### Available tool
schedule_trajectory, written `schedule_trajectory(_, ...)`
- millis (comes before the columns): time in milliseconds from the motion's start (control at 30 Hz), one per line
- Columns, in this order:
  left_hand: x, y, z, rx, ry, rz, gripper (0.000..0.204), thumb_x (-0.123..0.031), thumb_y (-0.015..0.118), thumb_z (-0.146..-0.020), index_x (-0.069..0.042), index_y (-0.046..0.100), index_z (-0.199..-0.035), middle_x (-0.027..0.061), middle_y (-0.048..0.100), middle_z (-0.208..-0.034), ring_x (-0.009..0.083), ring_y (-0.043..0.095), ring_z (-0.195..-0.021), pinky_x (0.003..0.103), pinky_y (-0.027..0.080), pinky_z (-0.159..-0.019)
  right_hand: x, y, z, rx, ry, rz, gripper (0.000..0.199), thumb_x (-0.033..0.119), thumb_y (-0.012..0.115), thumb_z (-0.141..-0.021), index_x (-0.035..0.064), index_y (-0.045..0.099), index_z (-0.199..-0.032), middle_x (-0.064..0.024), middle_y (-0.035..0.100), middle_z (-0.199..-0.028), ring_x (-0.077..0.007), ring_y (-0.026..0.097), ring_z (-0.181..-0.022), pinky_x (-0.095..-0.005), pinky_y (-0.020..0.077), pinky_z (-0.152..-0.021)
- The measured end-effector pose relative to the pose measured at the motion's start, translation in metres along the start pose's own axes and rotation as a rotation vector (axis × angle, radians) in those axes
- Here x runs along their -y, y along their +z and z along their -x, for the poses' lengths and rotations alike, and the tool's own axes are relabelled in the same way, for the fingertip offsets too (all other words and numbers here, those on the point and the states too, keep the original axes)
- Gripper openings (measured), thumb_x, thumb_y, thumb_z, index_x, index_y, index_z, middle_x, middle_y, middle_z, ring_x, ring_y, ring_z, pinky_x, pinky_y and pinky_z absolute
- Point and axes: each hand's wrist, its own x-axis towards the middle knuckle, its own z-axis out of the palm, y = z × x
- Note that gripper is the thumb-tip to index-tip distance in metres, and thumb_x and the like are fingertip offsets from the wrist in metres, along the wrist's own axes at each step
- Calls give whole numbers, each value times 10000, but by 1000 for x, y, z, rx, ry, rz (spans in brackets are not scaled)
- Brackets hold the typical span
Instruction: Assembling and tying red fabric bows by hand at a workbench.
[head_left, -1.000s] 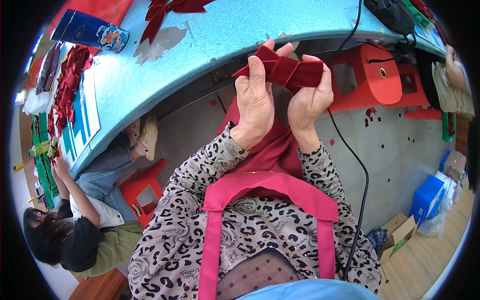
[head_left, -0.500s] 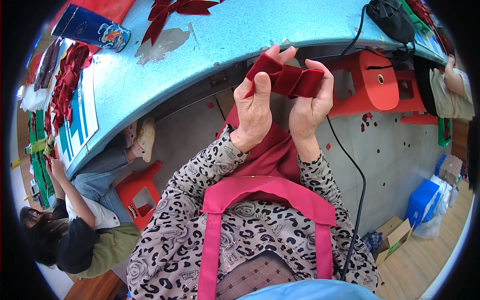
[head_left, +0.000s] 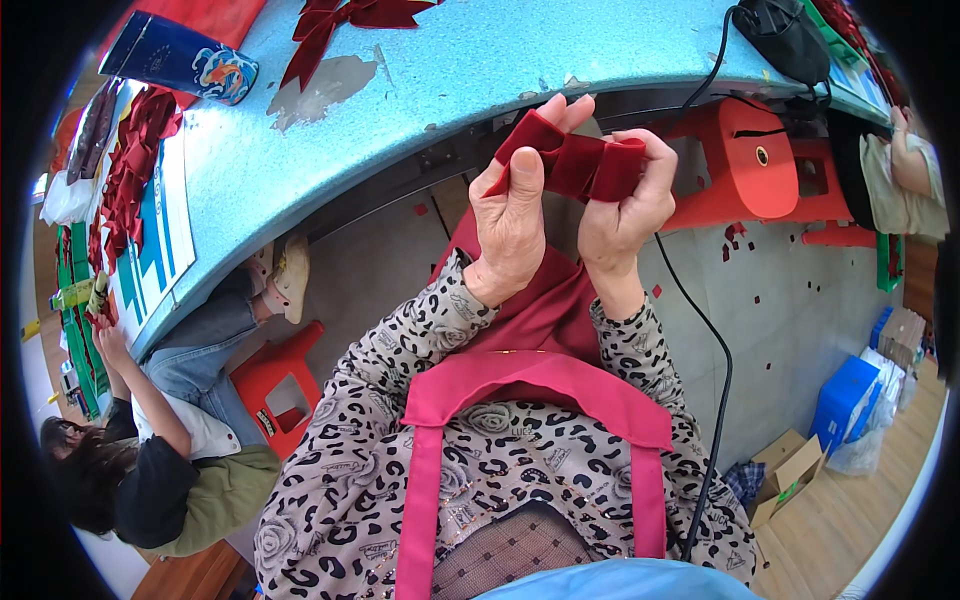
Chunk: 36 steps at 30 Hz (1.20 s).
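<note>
A dark red velvet ribbon (head_left: 578, 165), folded into bow-like loops, is stretched between my two hands in front of the table edge. My left hand (head_left: 508, 215) grips its left end, thumb on the near side and some fingertips showing beyond the ribbon. The right end is held by my right hand (head_left: 628, 225), its fingers curled around the last loop. A finished red velvet bow (head_left: 340, 28) with long tails lies on the table ahead of me. The finger parts behind the ribbon are hidden.
The blue speckled table (head_left: 420, 80) curves across in front. A dark blue cup (head_left: 180, 60) lies on it by a heap of red bows (head_left: 140, 170). A co-worker (head_left: 160, 450) sits at left. Red stools (head_left: 755, 160) and a black cable (head_left: 715, 340) are at right.
My right hand has shifted slightly right and down, its fingers now curled further over the ribbon's right loop. My left hand is nearly unmoved.
</note>
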Motion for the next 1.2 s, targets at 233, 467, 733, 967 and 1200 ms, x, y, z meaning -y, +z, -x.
schedule_trajectory(233, 1, 3, 2, 44, -13, 3, 503, -357, 398, -954, 9, 414, -1299, 145, 518, -1256, 179, 500, -1130, 310, 359, -986, -5, 3, -3, -116, 111, -268, 154, 160, 533, -894, 12, 508, -929, -39, 594, -808, -76, 544, -659, -221, 441, -565)
schedule_trajectory(467, 3, -1, -1, 87, -12, -4, 508, -352, 379, -960, 16, 377, -1310, 225, 452, -1292, 232, 490, -1158, 335, 387, -983, -6, -5, -7, 157, 225, -263, 242, 215, 446, -954, 15, 508, -832, -6, 540, -775, -52, 468, -696, -191, 385, -612)
schedule_trajectory(733, 5, -4, 2, -18, -5, 32, 490, -335, 396, -961, 19, 409, -1300, 142, 506, -1271, 173, 477, -1153, 300, 355, -984, 1, 7, 8, 13, 287, -270, 240, 149, 478, -927, -24, 525, -768, 1, 450, -621, -37, 387, -618, -215, 342, -511)
schedule_trajectory(967, 7, -11, 1, -21, 54, -69, 486, -317, 388, -965, 27, 383, -1309, 203, 467, -1287, 213, 461, -1181, 323, 349, -1000, -4, 6, 3, 77, 190, -92, 217, 167, 475, -933, -20, 557, -860, 17, 513, -706, -37, 448, -676, -201, 384, -571)
schedule_trajectory(1200, 6, -10, 1, -50, 56, -56, 466, -297, 398, -967, 34, 410, -1295, 149, 512, -1262, 173, 460, -1171, 294, 338, -995, 6, 4, -2, 216, 472, -265, 239, 205, 464, -945, 3, 558, -858, 23, 534, -758, -28, 456, -704, -198, 393, -583)
